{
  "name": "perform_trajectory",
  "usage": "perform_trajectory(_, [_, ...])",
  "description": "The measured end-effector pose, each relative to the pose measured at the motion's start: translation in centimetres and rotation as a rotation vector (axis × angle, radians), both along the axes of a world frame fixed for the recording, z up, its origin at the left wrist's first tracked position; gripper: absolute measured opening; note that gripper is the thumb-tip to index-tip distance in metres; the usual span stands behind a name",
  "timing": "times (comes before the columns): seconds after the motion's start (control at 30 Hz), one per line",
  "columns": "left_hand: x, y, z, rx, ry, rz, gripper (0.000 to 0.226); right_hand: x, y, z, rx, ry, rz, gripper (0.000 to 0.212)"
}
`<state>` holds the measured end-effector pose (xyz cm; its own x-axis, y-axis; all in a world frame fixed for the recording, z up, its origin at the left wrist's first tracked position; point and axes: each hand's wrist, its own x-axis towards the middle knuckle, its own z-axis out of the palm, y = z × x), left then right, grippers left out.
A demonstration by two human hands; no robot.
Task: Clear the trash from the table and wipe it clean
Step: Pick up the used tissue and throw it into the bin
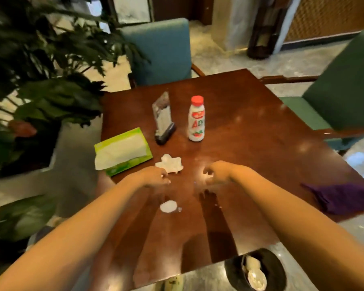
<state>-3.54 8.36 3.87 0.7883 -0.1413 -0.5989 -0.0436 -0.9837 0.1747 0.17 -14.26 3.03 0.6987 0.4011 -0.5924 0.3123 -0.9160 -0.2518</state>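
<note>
Nearest the lens, 2 bare forearms stretched out over the near edge of the counter (261, 133). At their ends, left hand (156, 177) with fingers curled downward, just beside a crumpled tissue (170, 163), perhaps touching its near edge; too blurred to say whether pinching anything. Right hand (216, 172) likewise curled, over bare wood with a bright glare beneath; cannot tell whether anything held.

Between the forearms, closer in, 1 small white wad (168, 206) lying on the wood with a few tiny scraps beside it. Further out, a red-capped white bottle (196, 119) standing upright beside a clear sign stand (163, 118), and a green tissue box (122, 151) at the left edge. Off to the right, a purple cloth (340, 197) lying well apart from both hands, near the counter's edge. Down on the floor by the near corner, a black bin (235, 267) with some pale rubbish inside.

Judged early: clearing barely under way, with tissue, wad and probably bottle left to bin, and wiping not yet begun.
</note>
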Motion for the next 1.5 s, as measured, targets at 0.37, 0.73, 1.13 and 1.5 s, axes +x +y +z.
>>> perform_trajectory(0.37, [1.8,8.3,-4.0,-0.026,-0.512,0.228,0.056,3.6,11.9,-6.1,0.109,-0.219,0.018,0.060])
perform_trajectory(0.73, [3.3,8.6,-7.6,0.019,-0.654,0.191,0.066,3.7,14.6,-9.8,0.149,-0.412,-0.041,0.037])
perform_trajectory(1.13, [3.0,3.0,-6.5,-0.543,-0.645,0.220,0.036,3.7,10.8,-5.8,0.575,-0.237,-0.396,0.021])
perform_trajectory(1.5, [4.3,-3.6,-6.2,-0.862,-0.425,0.599,0.020,1.6,4.1,-2.8,0.823,-0.111,-0.652,0.041])
